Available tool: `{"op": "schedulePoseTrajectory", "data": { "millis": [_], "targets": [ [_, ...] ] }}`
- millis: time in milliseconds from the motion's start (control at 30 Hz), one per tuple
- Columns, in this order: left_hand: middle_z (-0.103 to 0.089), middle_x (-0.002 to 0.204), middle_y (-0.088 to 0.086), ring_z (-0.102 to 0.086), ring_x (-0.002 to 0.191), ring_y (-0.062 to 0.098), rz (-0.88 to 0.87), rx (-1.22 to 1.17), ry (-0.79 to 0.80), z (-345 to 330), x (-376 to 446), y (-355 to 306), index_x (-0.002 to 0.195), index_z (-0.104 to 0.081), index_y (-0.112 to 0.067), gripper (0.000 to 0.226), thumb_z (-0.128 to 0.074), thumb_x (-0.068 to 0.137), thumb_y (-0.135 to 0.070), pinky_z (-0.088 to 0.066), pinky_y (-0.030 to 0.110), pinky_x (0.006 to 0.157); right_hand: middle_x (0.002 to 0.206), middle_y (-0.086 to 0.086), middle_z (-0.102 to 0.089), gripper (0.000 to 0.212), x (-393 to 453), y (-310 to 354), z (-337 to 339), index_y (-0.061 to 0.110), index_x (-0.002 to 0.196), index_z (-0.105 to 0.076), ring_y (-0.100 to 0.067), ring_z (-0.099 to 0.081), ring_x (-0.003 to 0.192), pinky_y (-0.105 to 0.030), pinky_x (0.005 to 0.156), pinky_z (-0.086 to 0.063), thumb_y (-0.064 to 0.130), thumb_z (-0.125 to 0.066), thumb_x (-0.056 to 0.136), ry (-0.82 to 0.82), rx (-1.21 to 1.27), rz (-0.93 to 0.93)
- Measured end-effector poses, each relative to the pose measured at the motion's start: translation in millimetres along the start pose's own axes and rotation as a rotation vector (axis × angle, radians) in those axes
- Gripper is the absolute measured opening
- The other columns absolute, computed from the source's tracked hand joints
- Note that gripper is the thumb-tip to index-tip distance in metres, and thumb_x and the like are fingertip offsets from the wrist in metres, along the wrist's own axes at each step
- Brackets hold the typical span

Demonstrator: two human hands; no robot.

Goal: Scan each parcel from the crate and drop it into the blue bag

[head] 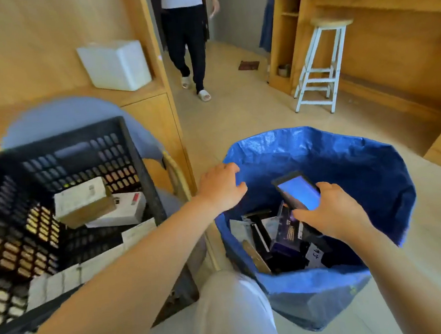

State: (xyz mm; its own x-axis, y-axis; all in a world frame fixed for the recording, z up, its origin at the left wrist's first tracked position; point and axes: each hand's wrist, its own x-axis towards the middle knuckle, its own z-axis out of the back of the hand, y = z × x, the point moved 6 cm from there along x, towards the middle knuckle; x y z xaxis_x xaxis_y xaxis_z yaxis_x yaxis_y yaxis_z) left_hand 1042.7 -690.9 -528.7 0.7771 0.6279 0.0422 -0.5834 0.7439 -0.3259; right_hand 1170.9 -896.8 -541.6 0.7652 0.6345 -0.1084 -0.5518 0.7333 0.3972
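Crinkled woven plastic is making up the blue bag, which I am taking as my landmark; it is standing open on the tiled floor, its mouth a rough oval. My left hand is hovering over the bag's rim on the crate side, fingers spread and loosely curved, holding nothing. My right hand is hanging over the bag's mouth, fingers and thumb curling round a slim dark scanner whose flat rectangular screen is glowing pale blue. Down inside the bag, parcels are lying jumbled: glossy dark boxes, a purple carton and white paper labels, tilted against each other.

Just beside the bag, on my left-hand side, the black crate is sitting tilted, its rigid plastic walls pierced with a grid of rounded slots. Inside it, a brown cardboard box is resting askew on a white carton, with flat white packets below them. Beyond the bag, a white-legged stool with a round wooden seat is standing beside a pale wooden worktop, and a person in dark trousers and pale slippers is standing well apart.
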Motion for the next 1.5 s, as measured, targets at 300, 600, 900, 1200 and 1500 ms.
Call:
{"op": "schedulePoseTrajectory", "data": {
  "millis": [300,600,900,1200,1500],
  "targets": [
    [-0.058,0.129,0.001,-0.054,0.120,0.025,0.225,0.025,-0.198,115.4,-78.8,145.3,0.132,-0.055,-0.022,0.044,-0.056,0.091,-0.039,-0.046,0.042,0.098,0.091,0.002,-0.064,0.055,-25.4,176.3,-25.4,0.020,0.095,-0.058,-0.019,-0.063,0.080,-0.040,0.069,-0.056,0.061,-0.064,0.058,0.084,0.205,0.254],
    [-0.054,0.135,0.002,-0.053,0.118,0.022,0.606,0.035,-0.185,128.9,-171.7,308.9,0.135,-0.049,-0.024,0.046,-0.059,0.092,-0.037,-0.049,0.042,0.097,0.094,0.002,-0.060,0.055,-38.9,324.3,-71.2,0.022,0.106,-0.052,-0.019,-0.060,0.080,-0.035,0.062,-0.049,0.058,-0.073,0.070,0.130,0.166,0.537],
    [-0.057,0.116,0.006,-0.058,0.101,0.024,0.745,-0.125,-0.014,101.5,-167.5,397.4,0.127,-0.048,-0.014,0.040,-0.056,0.094,-0.035,-0.052,0.037,0.081,0.104,0.001,-0.050,0.064,-41.9,383.6,-132.1,0.022,0.116,-0.048,-0.017,-0.057,0.086,-0.031,0.069,-0.052,0.060,-0.072,0.072,0.186,-0.042,0.665],
    [-0.040,0.148,0.015,-0.043,0.132,0.036,1.068,-0.696,-0.192,55.5,-100.6,439.5,0.150,-0.021,-0.009,0.075,-0.053,0.095,-0.049,-0.039,0.045,0.108,0.105,0.006,-0.044,0.073,-36.7,374.9,-145.9,0.025,0.129,-0.042,-0.011,-0.050,0.088,-0.019,0.058,-0.037,0.061,-0.071,0.072,0.222,-0.110,0.677],
    [-0.046,0.143,0.010,-0.046,0.129,0.034,1.179,-1.108,-0.367,18.7,-88.6,460.9,0.144,-0.032,-0.019,0.080,-0.075,0.080,-0.044,-0.043,0.054,0.104,0.106,0.005,-0.047,0.066,-36.1,375.6,-146.8,0.023,0.124,-0.044,-0.012,-0.053,0.089,-0.024,0.066,-0.045,0.060,-0.067,0.075,0.208,-0.111,0.692]
  ]
}}
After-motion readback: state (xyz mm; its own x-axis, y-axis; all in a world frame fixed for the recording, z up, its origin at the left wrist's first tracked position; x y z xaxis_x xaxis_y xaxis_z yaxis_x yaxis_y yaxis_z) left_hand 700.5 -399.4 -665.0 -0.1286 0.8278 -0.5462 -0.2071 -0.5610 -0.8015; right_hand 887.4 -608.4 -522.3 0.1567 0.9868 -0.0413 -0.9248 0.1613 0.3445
